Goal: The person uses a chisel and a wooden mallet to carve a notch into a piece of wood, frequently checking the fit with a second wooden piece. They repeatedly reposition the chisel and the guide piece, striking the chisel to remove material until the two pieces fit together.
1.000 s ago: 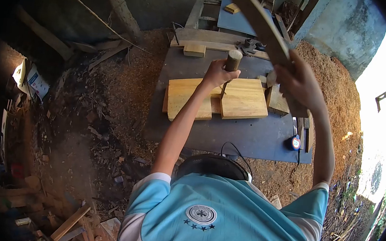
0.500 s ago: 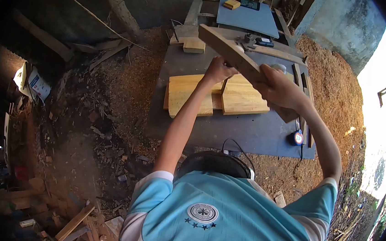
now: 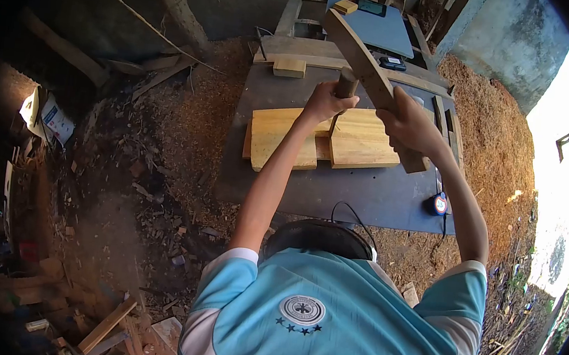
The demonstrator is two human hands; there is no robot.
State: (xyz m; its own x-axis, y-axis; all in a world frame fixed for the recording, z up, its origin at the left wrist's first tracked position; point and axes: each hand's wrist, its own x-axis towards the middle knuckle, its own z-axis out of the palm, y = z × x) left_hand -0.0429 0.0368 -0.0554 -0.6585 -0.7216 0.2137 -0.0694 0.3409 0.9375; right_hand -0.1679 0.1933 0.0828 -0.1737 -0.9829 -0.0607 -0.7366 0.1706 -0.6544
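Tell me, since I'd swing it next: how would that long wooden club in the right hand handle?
The wooden club looks stiff, a thick solid length that shows no flex. It is probably top-heavy, since the right hand grips near one end. Its bare, rough-looking wood likely won't slip.

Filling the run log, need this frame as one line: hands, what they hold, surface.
left hand: grips chisel handle, upright over boards | right hand: grips wooden beater, raised, tilted | surface: dark table

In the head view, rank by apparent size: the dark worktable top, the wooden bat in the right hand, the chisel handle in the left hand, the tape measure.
1. Worktable top
2. Wooden bat, though raised nearer the camera, so it looks enlarged
3. Chisel handle
4. Tape measure, close to the handle; order unsure
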